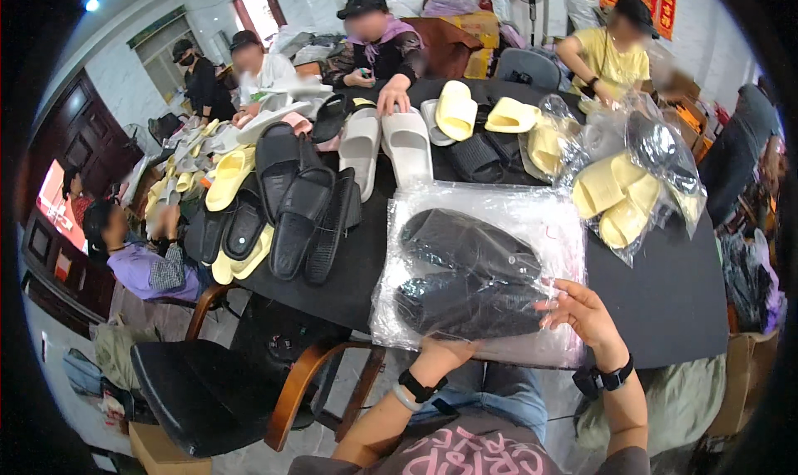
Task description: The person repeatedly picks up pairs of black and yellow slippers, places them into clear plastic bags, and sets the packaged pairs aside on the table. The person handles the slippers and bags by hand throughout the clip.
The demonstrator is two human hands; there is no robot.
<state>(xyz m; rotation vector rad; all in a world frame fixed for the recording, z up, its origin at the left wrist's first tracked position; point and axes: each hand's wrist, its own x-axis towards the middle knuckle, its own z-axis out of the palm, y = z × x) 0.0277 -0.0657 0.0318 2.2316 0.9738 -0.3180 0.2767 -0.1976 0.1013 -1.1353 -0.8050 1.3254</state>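
Observation:
A pair of black slippers lies inside a clear plastic bag in front of me, on top of what looks like a stack of flat clear bags. My left hand is at the bag's near edge, its fingers hidden under or behind the plastic. At the bag's right end is my right hand, with fingers apart and bent, the tips touching or very near the plastic. Beyond the bag stand grey slippers; a co-worker's hand rests on one of them.
Black slippers pile up on the dark table to the left. Bagged yellow slippers lie at the right. Several co-workers sit or stand around the table. A black chair with wooden armrests is at my left.

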